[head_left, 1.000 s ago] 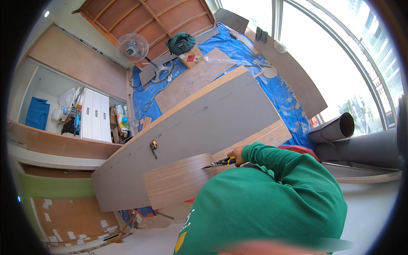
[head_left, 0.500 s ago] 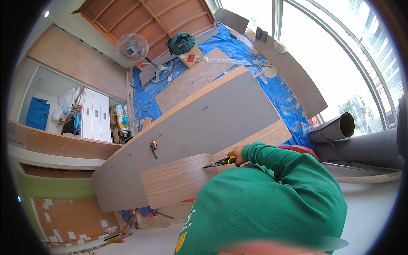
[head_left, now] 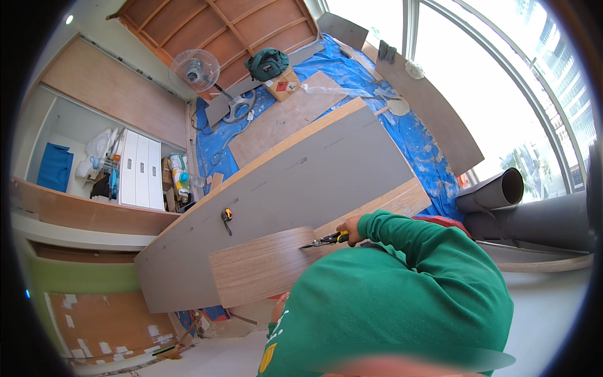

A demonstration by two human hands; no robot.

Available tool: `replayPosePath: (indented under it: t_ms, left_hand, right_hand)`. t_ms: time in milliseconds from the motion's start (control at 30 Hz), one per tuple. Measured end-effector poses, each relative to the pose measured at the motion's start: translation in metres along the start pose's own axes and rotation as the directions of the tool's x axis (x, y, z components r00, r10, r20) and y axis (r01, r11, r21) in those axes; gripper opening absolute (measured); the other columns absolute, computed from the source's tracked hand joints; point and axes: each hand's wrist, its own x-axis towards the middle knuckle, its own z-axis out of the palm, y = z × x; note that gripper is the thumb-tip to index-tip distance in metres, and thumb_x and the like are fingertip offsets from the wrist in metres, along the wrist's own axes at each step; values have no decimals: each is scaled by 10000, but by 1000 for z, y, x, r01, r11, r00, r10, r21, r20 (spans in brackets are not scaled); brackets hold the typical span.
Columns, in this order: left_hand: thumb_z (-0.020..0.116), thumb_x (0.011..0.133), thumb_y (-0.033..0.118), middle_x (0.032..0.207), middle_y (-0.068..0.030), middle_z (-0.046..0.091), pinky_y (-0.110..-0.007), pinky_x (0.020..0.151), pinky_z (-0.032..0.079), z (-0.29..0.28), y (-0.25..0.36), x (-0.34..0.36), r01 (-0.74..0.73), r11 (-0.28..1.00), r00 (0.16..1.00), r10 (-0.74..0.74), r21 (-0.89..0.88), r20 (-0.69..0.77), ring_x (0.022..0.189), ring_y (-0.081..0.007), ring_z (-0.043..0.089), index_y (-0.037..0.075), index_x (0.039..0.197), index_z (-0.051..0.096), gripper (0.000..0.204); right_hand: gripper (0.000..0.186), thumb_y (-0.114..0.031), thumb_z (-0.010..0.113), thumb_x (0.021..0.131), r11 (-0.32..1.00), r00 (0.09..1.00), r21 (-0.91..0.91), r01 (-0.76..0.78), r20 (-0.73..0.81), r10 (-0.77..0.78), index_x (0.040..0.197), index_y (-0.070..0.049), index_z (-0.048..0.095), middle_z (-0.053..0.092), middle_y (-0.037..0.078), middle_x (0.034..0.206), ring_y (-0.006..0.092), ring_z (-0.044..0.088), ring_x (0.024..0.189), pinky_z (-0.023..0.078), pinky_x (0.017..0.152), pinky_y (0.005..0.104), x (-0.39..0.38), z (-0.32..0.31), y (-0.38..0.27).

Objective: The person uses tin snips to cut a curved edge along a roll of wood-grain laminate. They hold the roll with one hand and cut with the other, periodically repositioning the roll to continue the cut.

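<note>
My right hand point(head_left: 350, 229) is closed round the yellow-and-black handles of a pair of snips point(head_left: 328, 240). Their dark blades point left and meet the edge of a curved wood-grain sheet point(head_left: 254, 267); whether they bite into it I cannot make out. This sheet lies over the near edge of a long grey panel point(head_left: 314, 176). Only a small part of my left hand point(head_left: 279, 306) shows, low beside my green-clad body near the sheet's lower edge; its fingers are hidden. A yellow-and-black tape measure point(head_left: 227, 215) rests on the panel, just beyond the sheet.
Beyond the panel, blue plastic sheeting point(head_left: 433, 157) covers floor. A standing fan point(head_left: 198, 70), a cardboard box point(head_left: 281, 87) with a dark green bag point(head_left: 267, 63), and loose boards stand there. Grey rolls point(head_left: 496, 191) lie at the right by the windows; an open cupboard point(head_left: 81, 151) is left.
Part of my left hand has come into sight beside my body, below the wood-grain sheet. The right hand and the snips look unmoved.
</note>
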Motion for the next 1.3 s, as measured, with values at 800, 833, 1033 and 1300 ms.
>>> replayPosePath:
  t_ms: [800,833,1033,1300]
  left_hand:
    - [600,1064,494,1085,-73,696,-323,846,513,16,-49,19,217,942,976,-219,-258,21,945,-166,637,9,1253,660,524]
    - [601,1062,496,1093,-76,694,-326,851,512,17,-50,18,221,935,974,-225,-277,17,952,-169,636,9,1259,656,528]
    - [607,1053,511,1141,-94,682,-343,886,511,22,-56,20,250,887,963,-268,-389,8,999,-189,631,11,1295,632,556]
    - [615,1042,531,1204,-118,666,-366,931,509,29,-56,27,274,782,949,-316,-559,24,1060,-216,625,13,1342,600,599]
  right_hand:
    - [773,-306,798,708,999,999,-38,3,49,-1,1449,-194,607,748,172,1113,386,702,1059,542,914,496,3,-10,-4]
    - [751,-294,794,699,1000,999,-27,-3,51,5,1422,-185,625,745,169,1123,383,698,1075,543,918,498,1,-11,-5]
    - [706,-274,793,685,999,998,-21,-25,61,26,1371,-178,658,740,158,1141,372,691,1109,545,934,500,-5,-15,-14]
    - [720,-279,799,687,1000,998,-14,-13,54,14,1385,-185,650,740,160,1148,374,690,1116,543,943,498,-3,-11,-6]
